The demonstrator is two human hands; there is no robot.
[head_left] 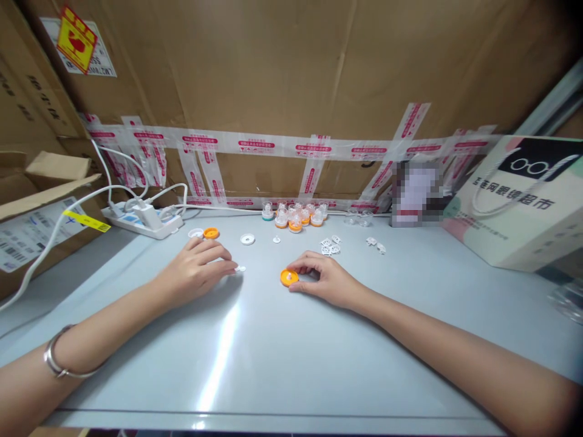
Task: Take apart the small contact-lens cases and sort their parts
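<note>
My left hand (199,269) is closed in a pinch, its fingertips on a small white plastic piece (241,268) just above or on the table. Between thumb and fingers of my right hand (325,279) is a round orange cap (283,279), its hollow side facing up and a pale nub in its middle. Beyond my left hand lie a white cap (195,233), an orange cap (211,233) and another white cap (247,240). A small white part (276,240) rests on its own. Several white slotted parts (326,249) lie past my right hand.
Several clear-domed pieces with coloured bases (295,223) cluster at the back. Clear parts (357,218) sit beside them. A power strip (150,227) with white cables and an open carton (40,230) stand left. A paper bag (505,212) stands right; large cardboard (255,73) walls the rear.
</note>
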